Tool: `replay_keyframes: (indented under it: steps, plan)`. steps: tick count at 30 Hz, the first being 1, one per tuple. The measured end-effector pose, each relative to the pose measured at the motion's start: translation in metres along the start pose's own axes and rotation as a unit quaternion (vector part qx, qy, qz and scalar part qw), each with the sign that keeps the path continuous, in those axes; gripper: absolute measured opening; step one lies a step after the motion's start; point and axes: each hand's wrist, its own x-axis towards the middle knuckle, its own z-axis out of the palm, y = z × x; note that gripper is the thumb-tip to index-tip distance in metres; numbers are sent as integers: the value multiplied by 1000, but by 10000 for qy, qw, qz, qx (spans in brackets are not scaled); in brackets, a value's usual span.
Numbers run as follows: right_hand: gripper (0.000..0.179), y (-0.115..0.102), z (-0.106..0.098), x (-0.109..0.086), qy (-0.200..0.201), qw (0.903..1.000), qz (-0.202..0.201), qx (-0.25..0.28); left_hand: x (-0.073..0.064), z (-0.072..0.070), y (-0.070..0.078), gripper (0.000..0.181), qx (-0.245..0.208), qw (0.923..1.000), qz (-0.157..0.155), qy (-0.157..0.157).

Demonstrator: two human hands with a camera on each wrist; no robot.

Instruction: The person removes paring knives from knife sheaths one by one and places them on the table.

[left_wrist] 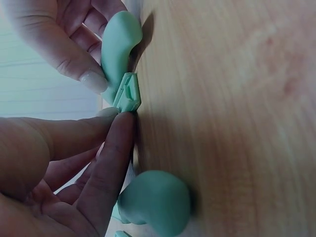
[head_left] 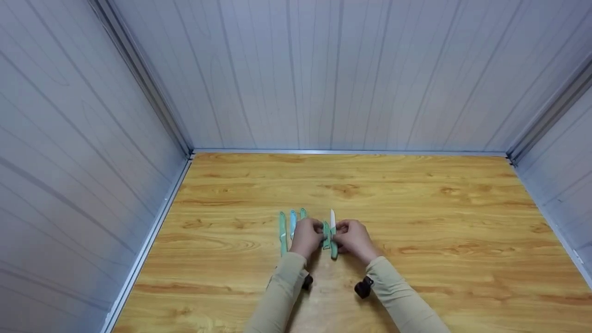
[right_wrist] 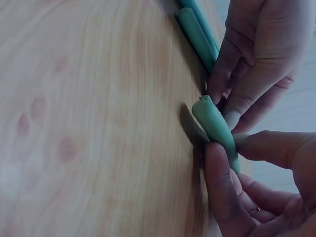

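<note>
My left hand (head_left: 307,237) pinches a slim green knife sheath (head_left: 326,236) between thumb and fingertips. In the left wrist view the open end of the sheath (left_wrist: 129,94) faces the camera, close over the table. Right beside it, my right hand (head_left: 355,238) pinches a paring knife (head_left: 334,252) by its green handle. The knife's pale blade (head_left: 332,218) points away from me, bare and roughly parallel to the sheath. Seen from the right wrist, the handle (right_wrist: 213,121) lies between thumb and index finger, its butt end raised above the wood.
Left of my left hand lie a green sheathed knife (head_left: 283,231), a blue one (head_left: 293,218) and another green one (head_left: 303,213), the last two partly hidden by the hand. The wood-grain table (head_left: 416,203) is bounded by pale panel walls (head_left: 314,83) at the back and sides.
</note>
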Motion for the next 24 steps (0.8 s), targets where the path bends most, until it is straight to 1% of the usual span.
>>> replay_keyframes:
  steps: [6,13,17,24]
  plan:
    - [29,1,1,0,37,9999,-28,-93,0,0,-1,21,-21,10000,-28,7]
    - [29,1,3,-2,162,9993,-193,-262,-4,2,0,15,-35,9997,212,84]
    - [29,1,3,-3,156,9994,-189,-244,-4,1,1,17,-5,9998,152,91]
    - [27,3,3,-1,265,9991,-245,-223,-4,1,1,21,98,9994,287,143]
